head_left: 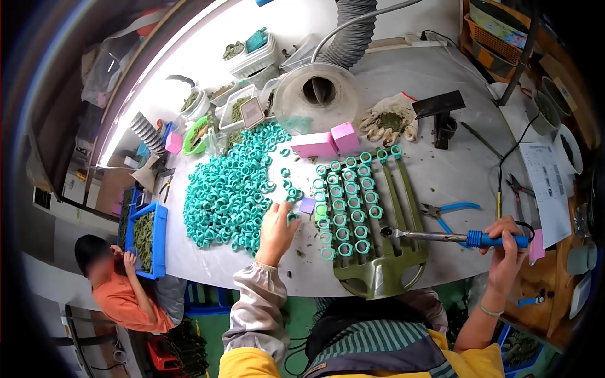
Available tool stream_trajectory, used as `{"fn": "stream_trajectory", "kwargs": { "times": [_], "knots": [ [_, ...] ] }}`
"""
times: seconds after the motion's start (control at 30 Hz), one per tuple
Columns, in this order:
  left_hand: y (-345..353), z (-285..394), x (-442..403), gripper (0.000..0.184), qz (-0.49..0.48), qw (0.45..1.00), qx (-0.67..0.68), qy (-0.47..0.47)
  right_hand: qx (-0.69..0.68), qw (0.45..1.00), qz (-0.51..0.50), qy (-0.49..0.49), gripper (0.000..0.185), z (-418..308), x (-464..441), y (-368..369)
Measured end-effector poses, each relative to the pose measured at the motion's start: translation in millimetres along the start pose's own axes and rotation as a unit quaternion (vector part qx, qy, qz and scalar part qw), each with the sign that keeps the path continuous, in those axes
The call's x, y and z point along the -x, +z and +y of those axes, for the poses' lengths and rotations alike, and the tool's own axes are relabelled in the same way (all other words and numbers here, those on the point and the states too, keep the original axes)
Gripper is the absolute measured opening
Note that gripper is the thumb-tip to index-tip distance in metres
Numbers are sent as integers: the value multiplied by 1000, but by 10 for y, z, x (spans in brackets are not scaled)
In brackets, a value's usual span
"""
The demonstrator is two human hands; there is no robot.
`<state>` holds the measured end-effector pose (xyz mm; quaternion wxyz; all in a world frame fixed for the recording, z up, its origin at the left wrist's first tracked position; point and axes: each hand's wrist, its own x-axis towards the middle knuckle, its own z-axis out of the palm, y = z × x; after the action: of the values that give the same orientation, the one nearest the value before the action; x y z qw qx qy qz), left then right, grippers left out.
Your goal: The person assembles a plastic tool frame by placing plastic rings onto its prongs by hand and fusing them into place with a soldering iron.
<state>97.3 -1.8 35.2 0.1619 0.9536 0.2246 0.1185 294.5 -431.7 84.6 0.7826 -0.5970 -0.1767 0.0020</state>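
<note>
At the right edge of a heap of teal rings (230,192), my left hand (276,234) reaches over the table. Its thumb and forefinger are apart, with a single teal ring (292,216) close by the fingertips; no firm grip on it shows. My right hand (503,252) is wrapped round the blue handle of a soldering iron (441,237). The iron's dark, broad tip points left, over an olive-green rack (378,271) with long bars. Teal rings (340,219) stand in rows along the left bars, while the right bars carry rings only at their far ends.
Pink blocks (315,145) and a small purple block (307,205) lie beyond the rack. Blue-handled pliers (450,209) rest to its right. A work glove (391,120) and a suction hood (318,94) are farther back. Another person (126,290) sits at left beside blue bins (157,239).
</note>
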Motion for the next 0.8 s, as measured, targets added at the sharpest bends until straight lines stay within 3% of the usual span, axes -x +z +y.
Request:
{"fn": "stream_trajectory", "kwargs": {
  "times": [0.17, 0.2, 0.27, 0.33, 0.4, 0.43, 0.57, 0.7, 0.8],
  "knots": [
    [95, -102, 147, 36, 23, 998, 54, 26, 8, 1000, 3, 16, 21, -45, 18, 8],
    [99, -128, 173, 35, 23, 991, 133, -16, 8, 1000, 4, 11, 21, -56, 19, 18],
    [119, -187, 192, 35, 23, 953, 288, -96, 9, 1000, 10, -2, 21, -81, 23, 45],
    [-15, -117, 167, 27, -44, 857, 473, -199, 9, 1000, 12, 2, 21, -108, 30, 54],
    [-186, 147, 123, 26, -61, 821, 522, -222, 13, 1000, 13, 2, 21, -134, 33, 47],
    [-237, 209, 119, 26, -71, 863, 471, -168, 17, 1000, 13, 1, 21, -142, 31, 46],
    [-332, 602, 70, 24, -110, 893, 430, -73, 23, 1000, 12, -2, 21, -164, 32, 33],
    [-342, 577, 52, 24, -109, 843, 502, -160, 15, 1000, 21, -7, 22, -155, 41, 15],
    [-322, 454, 109, 24, -125, 835, 519, -133, 11, 1000, 27, -8, 22, -149, 36, -2]
  ]
}}
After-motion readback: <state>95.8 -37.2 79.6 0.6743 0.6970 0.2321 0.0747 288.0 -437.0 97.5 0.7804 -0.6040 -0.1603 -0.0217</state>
